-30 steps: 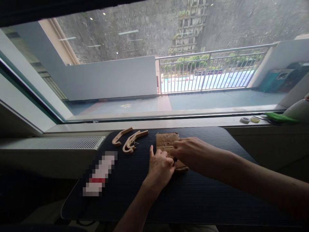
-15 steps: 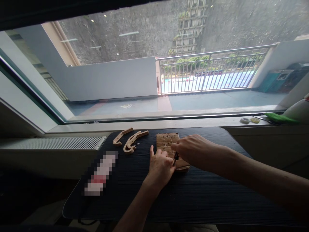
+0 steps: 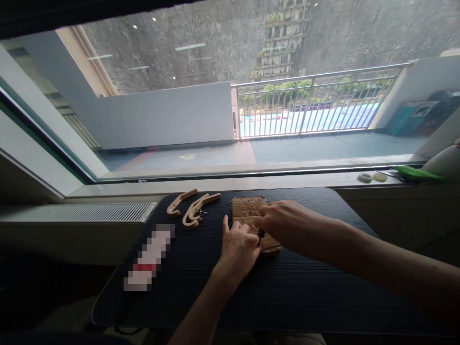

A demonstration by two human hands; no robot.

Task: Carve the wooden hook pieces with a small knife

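Note:
A stack of corrugated cardboard [image 3: 247,207], its top pitted with small holes and crumbs, lies on the black table [image 3: 309,292]. From above, my right hand [image 3: 282,215] is closed around a screwdriver [image 3: 261,234]; its handle is hidden and its dark shaft points down at the near part of the cardboard. My left hand [image 3: 239,247] rests on the cardboard's left near side, one finger raised and the others curled in by the screwdriver's tip. What those fingers pinch is hidden. Left of the cardboard lie several curved wooden hooks [image 3: 196,211] with small screws [image 3: 203,213] beside them.
A pixelated pale packet with a red band [image 3: 149,258] lies at the table's left. On the window sill [image 3: 287,181] are two tape rolls [image 3: 365,178] and a green cloth [image 3: 419,174]. A radiator [image 3: 79,212] stands left of the table, below the large window.
The view has shifted very slightly. My right hand has turned a little around the screwdriver, while my left hand stays in place on the cardboard.

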